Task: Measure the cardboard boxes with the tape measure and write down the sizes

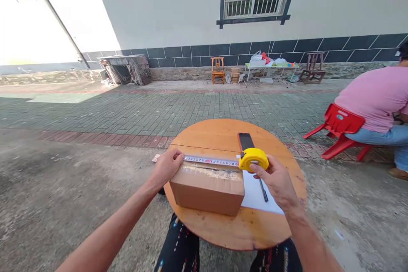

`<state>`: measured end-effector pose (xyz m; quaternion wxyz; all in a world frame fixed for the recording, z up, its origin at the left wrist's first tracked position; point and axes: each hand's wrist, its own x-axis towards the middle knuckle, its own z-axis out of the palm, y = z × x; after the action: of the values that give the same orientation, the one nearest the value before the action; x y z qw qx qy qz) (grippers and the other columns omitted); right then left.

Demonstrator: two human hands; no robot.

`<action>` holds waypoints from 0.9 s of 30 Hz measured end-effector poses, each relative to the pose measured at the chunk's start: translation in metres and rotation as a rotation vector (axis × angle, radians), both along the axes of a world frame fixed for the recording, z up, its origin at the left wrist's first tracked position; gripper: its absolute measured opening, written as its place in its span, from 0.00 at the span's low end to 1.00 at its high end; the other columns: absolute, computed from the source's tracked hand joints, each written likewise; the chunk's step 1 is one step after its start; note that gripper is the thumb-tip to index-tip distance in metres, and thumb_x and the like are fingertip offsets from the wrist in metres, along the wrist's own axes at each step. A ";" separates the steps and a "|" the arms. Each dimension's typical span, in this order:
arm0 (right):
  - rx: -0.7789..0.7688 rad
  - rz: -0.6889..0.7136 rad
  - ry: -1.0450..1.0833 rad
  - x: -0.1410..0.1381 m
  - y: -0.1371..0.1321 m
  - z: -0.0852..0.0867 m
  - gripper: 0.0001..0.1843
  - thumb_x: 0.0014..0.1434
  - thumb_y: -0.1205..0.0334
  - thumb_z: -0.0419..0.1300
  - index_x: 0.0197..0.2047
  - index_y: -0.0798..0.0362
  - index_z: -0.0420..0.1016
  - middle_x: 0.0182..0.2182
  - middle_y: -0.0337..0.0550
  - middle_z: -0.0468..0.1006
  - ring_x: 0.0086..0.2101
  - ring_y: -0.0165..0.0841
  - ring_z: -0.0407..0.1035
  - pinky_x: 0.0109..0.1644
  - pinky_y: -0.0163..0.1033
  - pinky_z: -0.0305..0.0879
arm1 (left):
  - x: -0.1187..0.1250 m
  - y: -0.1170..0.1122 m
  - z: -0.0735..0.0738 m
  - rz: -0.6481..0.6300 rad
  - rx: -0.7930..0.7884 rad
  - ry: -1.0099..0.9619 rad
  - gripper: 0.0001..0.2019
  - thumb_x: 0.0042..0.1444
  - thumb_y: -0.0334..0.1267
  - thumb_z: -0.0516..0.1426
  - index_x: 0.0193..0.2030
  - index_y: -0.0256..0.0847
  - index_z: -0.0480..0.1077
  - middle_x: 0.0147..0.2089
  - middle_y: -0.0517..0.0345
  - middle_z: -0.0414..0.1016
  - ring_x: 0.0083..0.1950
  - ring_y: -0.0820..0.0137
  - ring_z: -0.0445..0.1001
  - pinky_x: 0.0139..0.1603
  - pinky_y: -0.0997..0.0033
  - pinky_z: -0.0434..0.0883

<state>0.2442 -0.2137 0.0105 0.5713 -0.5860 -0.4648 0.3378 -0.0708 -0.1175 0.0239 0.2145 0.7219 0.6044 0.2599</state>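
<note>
A brown cardboard box (207,191) sits on a round wooden table (210,134), with tape across its top. Along the far top edge of the box runs the silver blade of a tape measure, pulled out of its yellow case (256,159). My left hand (168,165) pinches the blade's end at the box's far left corner. At the right end, my right hand (276,180) is closed round the yellow case, thumb on its near side. Under and beside the case lie a white sheet of paper (270,206) and a black pen (264,191).
A dark phone (245,141) with a red edge lies behind the case. To the right, a person in a pink top (376,97) sits on a red plastic chair (342,125). A loaded folding table (270,66) and wooden chairs (218,70) stand by the wall.
</note>
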 end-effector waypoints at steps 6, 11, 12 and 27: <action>0.017 0.010 0.106 0.017 -0.001 -0.011 0.30 0.45 0.44 0.74 0.44 0.54 0.75 0.36 0.43 0.80 0.33 0.35 0.74 0.36 0.39 0.74 | -0.004 0.003 -0.001 -0.016 -0.027 0.053 0.17 0.56 0.49 0.47 0.22 0.43 0.60 0.24 0.60 0.67 0.30 0.67 0.64 0.31 0.71 0.55; 0.012 0.001 0.173 0.024 -0.003 -0.022 0.30 0.44 0.44 0.75 0.45 0.54 0.76 0.38 0.45 0.80 0.34 0.36 0.75 0.35 0.38 0.74 | -0.004 0.004 0.004 -0.029 -0.062 0.069 0.17 0.54 0.50 0.48 0.20 0.44 0.54 0.21 0.62 0.61 0.27 0.70 0.60 0.27 0.71 0.52; 0.016 0.009 0.179 0.024 -0.003 -0.023 0.30 0.44 0.45 0.74 0.45 0.54 0.76 0.38 0.45 0.80 0.34 0.36 0.74 0.35 0.38 0.74 | -0.004 0.005 0.005 -0.032 -0.076 0.069 0.17 0.54 0.50 0.48 0.20 0.44 0.54 0.21 0.62 0.60 0.26 0.70 0.60 0.27 0.72 0.52; 0.008 0.051 0.150 0.030 -0.004 -0.034 0.28 0.47 0.47 0.73 0.46 0.54 0.75 0.38 0.43 0.80 0.33 0.34 0.74 0.36 0.38 0.72 | -0.004 0.004 0.015 -0.068 -0.173 -0.050 0.16 0.49 0.50 0.50 0.19 0.43 0.55 0.21 0.64 0.58 0.25 0.72 0.60 0.25 0.74 0.57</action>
<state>0.2745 -0.2173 -0.0232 0.5982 -0.5444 -0.4368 0.3936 -0.0749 -0.1137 0.0387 0.2998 0.7142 0.5941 0.2170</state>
